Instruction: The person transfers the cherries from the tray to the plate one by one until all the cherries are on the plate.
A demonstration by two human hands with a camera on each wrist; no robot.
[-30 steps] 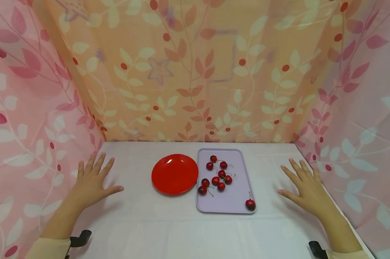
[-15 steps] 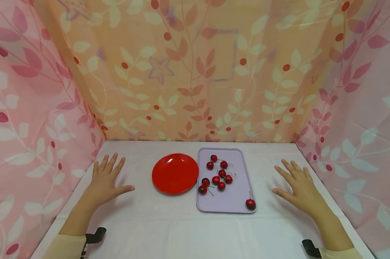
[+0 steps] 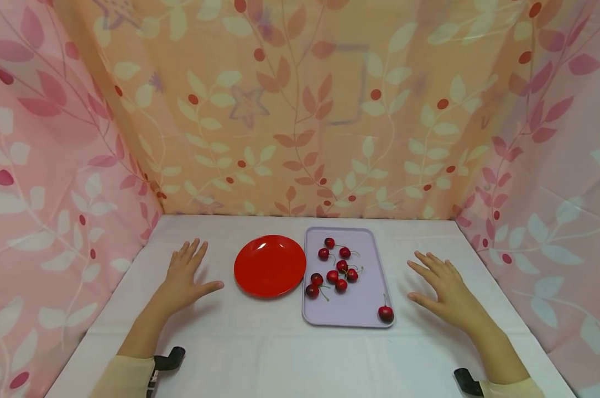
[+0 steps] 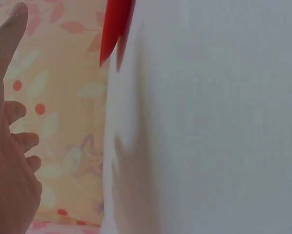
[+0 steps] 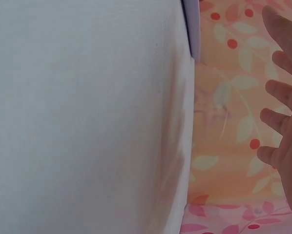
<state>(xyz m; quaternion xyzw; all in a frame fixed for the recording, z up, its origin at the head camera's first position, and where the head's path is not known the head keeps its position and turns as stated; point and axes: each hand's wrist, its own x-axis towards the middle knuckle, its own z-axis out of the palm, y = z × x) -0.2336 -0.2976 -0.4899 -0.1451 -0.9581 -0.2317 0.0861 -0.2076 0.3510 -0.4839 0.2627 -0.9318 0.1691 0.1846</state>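
Patterned cloth (image 3: 300, 110) with leaves and berries in orange and pink walls me in on three sides, and white cloth (image 3: 260, 354) covers the table. My left hand (image 3: 182, 284) is empty, fingers loosely extended and thumb held away from them; my right hand (image 3: 446, 296) is empty too, fingers apart and relaxed. Both hang above the cloth, casting shadows on it. Just beyond my left thumb, but apart from it, sits a shiny red plate (image 3: 270, 268). Its right edge meets the left rim of a pale purple tray (image 3: 364, 304); whether it overlaps, I can't tell. Nine dark red cherries (image 3: 332, 277) lie scattered over the tray's middle and far part, stems on many; one more cherry (image 3: 386, 314) sits in its near right corner. My right hand is to the right of the tray, touching nothing. Cream sleeves (image 3: 125, 376) cover my forearms, with a black piece (image 3: 170, 359) at each wrist.
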